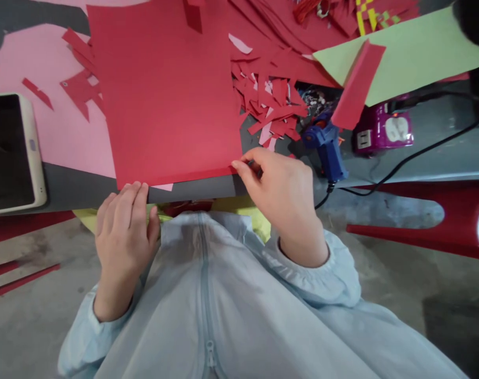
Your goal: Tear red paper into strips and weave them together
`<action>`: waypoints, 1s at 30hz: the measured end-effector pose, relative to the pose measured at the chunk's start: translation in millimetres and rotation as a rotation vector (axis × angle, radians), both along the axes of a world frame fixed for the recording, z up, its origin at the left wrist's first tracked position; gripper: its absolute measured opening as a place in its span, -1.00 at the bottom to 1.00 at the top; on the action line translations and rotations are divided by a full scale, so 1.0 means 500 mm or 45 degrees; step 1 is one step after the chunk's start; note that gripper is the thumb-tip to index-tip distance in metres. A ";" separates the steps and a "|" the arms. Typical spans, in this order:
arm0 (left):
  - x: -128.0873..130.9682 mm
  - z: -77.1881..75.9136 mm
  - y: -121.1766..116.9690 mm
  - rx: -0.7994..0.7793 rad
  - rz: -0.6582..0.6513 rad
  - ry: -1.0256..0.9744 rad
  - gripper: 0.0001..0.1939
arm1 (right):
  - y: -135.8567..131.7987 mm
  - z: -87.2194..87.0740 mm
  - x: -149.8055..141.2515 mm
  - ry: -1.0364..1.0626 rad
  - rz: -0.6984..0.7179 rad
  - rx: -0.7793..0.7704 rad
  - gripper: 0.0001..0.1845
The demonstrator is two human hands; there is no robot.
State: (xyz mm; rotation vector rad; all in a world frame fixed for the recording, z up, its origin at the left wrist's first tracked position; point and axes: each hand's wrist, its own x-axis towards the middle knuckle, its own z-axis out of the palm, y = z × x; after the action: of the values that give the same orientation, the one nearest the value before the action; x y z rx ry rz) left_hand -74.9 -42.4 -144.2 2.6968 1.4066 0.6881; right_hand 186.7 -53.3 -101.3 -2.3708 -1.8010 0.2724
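A large red paper sheet [164, 95] lies on the grey table [77, 181], its near edge folded over into a narrow strip. My left hand [123, 231] rests at the sheet's near left corner, fingertips on the fold, fingers together. My right hand [281, 195] pinches the near right corner of the sheet between thumb and fingers; a small dark object shows at its fingertips, too small to identify. A pale blue zipped jacket covers my arms and chest.
A pink sheet [46, 105] lies under the red one. Red paper scraps [271, 100] are piled to the right. A blue glue gun [328, 145], a purple socket block [383, 129] with a black cable, a green sheet [413, 52], and a tablet [10, 152] at left.
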 end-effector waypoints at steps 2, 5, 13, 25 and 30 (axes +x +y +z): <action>0.002 0.000 -0.001 0.048 0.004 0.050 -0.36 | 0.005 0.000 0.006 0.001 -0.002 -0.027 -0.67; 0.004 -0.001 -0.005 0.073 0.005 0.085 -0.38 | 0.010 0.001 0.011 -0.017 0.005 -0.088 -0.64; 0.018 0.003 -0.022 0.033 0.067 0.152 -0.39 | 0.017 0.006 0.007 -0.044 0.030 -0.165 -0.64; 0.031 0.014 -0.032 0.009 0.143 0.269 -0.38 | 0.013 0.001 0.007 -0.094 0.058 -0.155 -0.64; 0.040 0.017 -0.032 0.076 0.154 0.339 -0.39 | 0.010 -0.007 0.010 -0.099 0.081 -0.101 -0.64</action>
State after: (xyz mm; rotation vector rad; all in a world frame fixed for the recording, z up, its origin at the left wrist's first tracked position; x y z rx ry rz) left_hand -54.9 -58.6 -135.6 2.8552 1.6411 0.3909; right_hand 191.7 -48.0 -104.8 -2.4119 -1.9372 0.2679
